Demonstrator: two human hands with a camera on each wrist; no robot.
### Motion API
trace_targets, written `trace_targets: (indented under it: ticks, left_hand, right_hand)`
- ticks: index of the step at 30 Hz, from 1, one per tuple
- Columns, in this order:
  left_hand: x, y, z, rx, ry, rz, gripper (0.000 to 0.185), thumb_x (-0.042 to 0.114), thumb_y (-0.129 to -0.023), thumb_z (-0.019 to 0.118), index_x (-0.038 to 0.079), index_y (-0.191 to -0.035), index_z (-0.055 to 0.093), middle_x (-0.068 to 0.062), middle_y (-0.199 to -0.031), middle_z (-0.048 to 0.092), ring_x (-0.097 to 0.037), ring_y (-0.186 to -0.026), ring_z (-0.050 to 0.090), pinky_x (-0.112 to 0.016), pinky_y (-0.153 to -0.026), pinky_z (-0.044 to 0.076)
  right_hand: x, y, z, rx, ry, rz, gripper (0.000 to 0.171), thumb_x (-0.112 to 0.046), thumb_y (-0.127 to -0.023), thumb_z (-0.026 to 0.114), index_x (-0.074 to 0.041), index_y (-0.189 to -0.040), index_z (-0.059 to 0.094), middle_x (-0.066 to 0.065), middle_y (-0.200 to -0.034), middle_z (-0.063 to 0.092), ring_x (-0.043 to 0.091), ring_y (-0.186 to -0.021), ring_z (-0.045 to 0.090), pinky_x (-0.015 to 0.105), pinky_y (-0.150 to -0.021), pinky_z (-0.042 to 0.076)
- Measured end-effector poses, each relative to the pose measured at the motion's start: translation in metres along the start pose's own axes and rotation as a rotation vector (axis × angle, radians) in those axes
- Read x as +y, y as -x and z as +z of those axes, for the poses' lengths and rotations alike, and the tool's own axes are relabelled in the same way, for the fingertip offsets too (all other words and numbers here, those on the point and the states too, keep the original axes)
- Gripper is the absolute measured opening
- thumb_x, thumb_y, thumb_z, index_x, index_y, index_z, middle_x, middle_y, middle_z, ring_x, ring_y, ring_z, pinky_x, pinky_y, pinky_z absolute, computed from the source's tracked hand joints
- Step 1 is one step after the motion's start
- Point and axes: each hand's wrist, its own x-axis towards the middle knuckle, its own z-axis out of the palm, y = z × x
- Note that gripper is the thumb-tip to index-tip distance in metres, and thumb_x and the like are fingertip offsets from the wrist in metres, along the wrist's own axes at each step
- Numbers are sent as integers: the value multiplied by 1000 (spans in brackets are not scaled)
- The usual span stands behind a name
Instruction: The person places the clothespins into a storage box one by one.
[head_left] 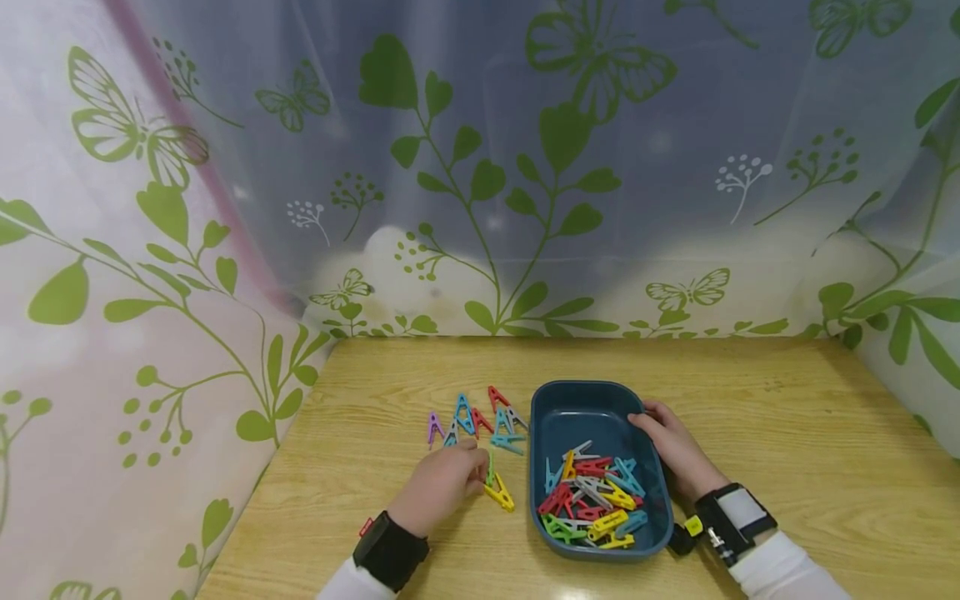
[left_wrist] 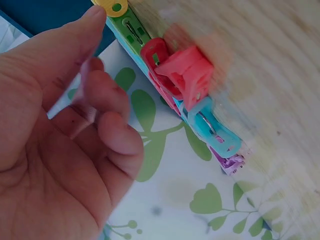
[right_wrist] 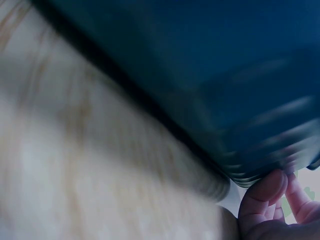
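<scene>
My left hand (head_left: 442,483) is over the table beside a green clothespin (head_left: 491,468) and a yellow clothespin (head_left: 501,496). Its fingers curl loosely, with nothing visible between thumb and fingers in the left wrist view. Just beyond lie several loose pegs, among them a purple clothespin (head_left: 434,427), a blue clothespin (head_left: 464,412) and a red clothespin (head_left: 497,397). My right hand (head_left: 675,446) grips the right rim of a dark blue plastic basin (head_left: 573,404). Several mixed-colour clothespins (head_left: 596,487) lie heaped in its near half.
A wooden table (head_left: 787,433) carries everything. Behind it and at both sides hangs a curtain (head_left: 465,250) printed with leaves and butterflies. Each wrist wears a black strap (head_left: 392,550).
</scene>
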Motion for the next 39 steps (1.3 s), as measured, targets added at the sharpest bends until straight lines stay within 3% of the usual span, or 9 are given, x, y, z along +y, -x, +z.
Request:
trace_targets:
  ticks: [7,13,21,31,34,39]
  left_hand:
    - [2,-2,3,-60,24,93,9,17,-89,81,20,-94,74,7,-91,58,-2,-77,53,-17,-70,47]
    - [6,-2,4,-69,6,87,5,20,-91,79,20,-91,74,9,-89,56,-1,-74,50,-16,-67,45]
    - [9,-2,2,-79,-27,71,6,18,-91,79,18,-93,74,9,-89,57,-4,-80,59,-18,-70,50]
    - [12,1,-14,-102,82,74,4,15,-94,75,13,-94,72,7,-92,57,-3,-82,58,-17,-74,50]
    - [14,2,-22,-87,106,71,4,14,-94,75,12,-94,71,6,-93,57,-3,-80,56,-17,-72,49]
    - [18,-1,-36,-1,89,64,7,12,-91,78,12,-93,71,2,-94,56,-8,-79,58,-20,-69,50]
  right_hand:
    - [1,-2,-1,-9,-9,-12,64,-43,-107,50,-1,-152,30,22,-144,44,27,-115,55,26,-84,50]
    - [3,-5,-1,-6,-16,-2,64,-41,-108,49,-1,-154,28,23,-146,41,31,-119,53,26,-85,48]
    - [3,-4,-1,-2,2,-3,65,-42,-108,49,0,-154,28,24,-146,42,32,-121,53,26,-85,48]
    - [2,-4,-1,-10,-2,-4,64,-41,-108,49,0,-153,28,24,-146,41,31,-119,54,26,-84,49]
    - [3,-4,-1,-11,-3,-4,64,-41,-108,49,0,-154,28,24,-147,41,31,-120,54,26,-84,49]
    - [3,-4,-1,-6,-2,-1,65,-41,-108,49,-1,-154,27,25,-147,40,32,-121,53,26,-84,48]
